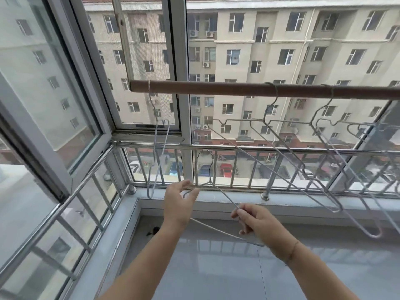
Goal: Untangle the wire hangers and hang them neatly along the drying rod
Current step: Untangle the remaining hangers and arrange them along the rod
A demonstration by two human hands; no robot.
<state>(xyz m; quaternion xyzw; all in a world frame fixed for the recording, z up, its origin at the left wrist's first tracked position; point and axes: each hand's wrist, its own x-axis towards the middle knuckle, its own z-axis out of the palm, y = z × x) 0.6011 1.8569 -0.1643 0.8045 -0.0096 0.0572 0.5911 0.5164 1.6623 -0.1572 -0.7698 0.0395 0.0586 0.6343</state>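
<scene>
A brown drying rod [216, 88] runs across the window at mid height. One wire hanger [159, 148] hangs edge-on near its left end. Two more hangers [270, 148] [337, 152] hang from the rod's right half, and further wire shapes crowd the far right. Below the rod I hold a loose wire hanger [225, 197] with its hook pointing up. My left hand [179, 202] pinches its left shoulder. My right hand [255, 221] grips its sloping right arm.
A steel railing [238, 148] with vertical bars runs behind the hangers, above a white sill [216, 200]. An open window sash [54, 94] juts in at the left. Grey tiled floor [216, 267] lies below my arms.
</scene>
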